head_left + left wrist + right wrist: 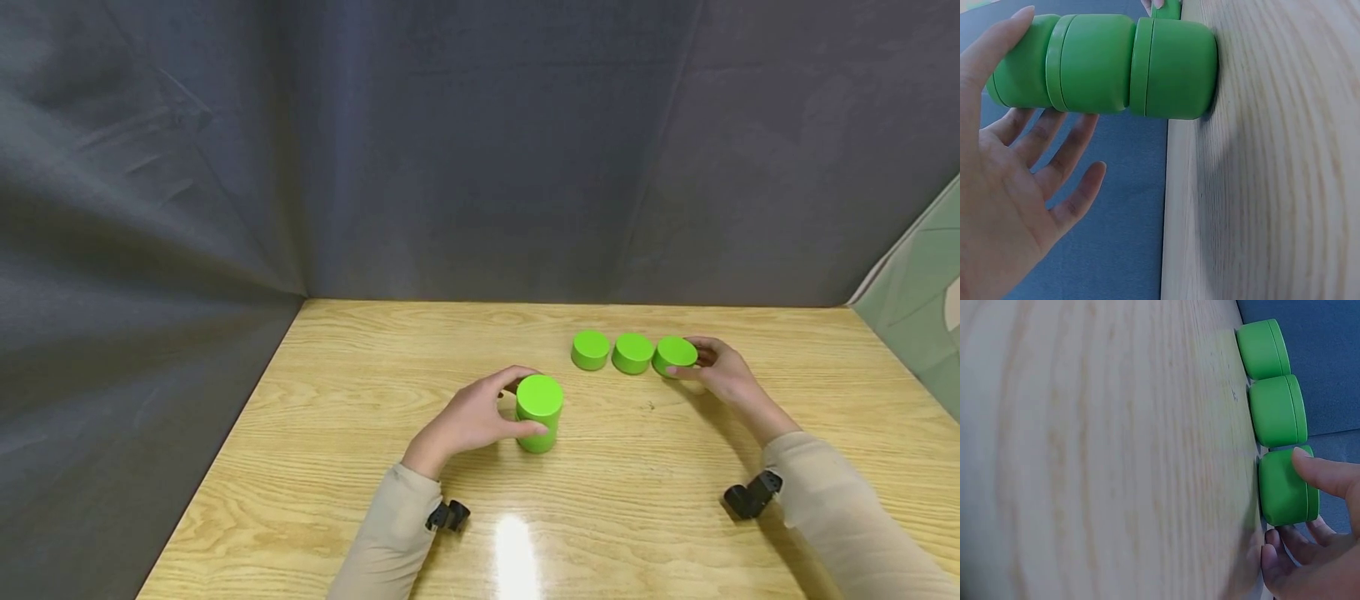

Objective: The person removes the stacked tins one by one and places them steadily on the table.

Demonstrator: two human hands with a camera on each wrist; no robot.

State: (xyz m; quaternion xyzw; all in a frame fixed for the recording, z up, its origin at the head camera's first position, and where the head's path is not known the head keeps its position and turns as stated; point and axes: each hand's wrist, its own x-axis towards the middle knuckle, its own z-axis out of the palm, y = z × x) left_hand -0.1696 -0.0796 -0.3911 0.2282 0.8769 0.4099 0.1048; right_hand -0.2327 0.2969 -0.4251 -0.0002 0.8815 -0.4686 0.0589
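Three round green lidded tins (1100,62) stand in an upright stack on the table. My left hand (480,415) holds this stack from its left side, thumb in front and fingers behind; its little finger stands away from the tins in the left wrist view. Farther back and to the right, a left tin (590,351), a middle tin (633,354) and a right tin (672,358) of the same green form a row. The right tin is pinched between the thumb and fingers of my right hand (722,369), and it appears to rest on the table.
The light wood table (360,400) ends at a dark grey cloth (480,167) behind and on the left. A pale green fabric (918,292) shows at the right edge. Small black cameras sit on both wrists, the left (448,516) and the right (752,495).
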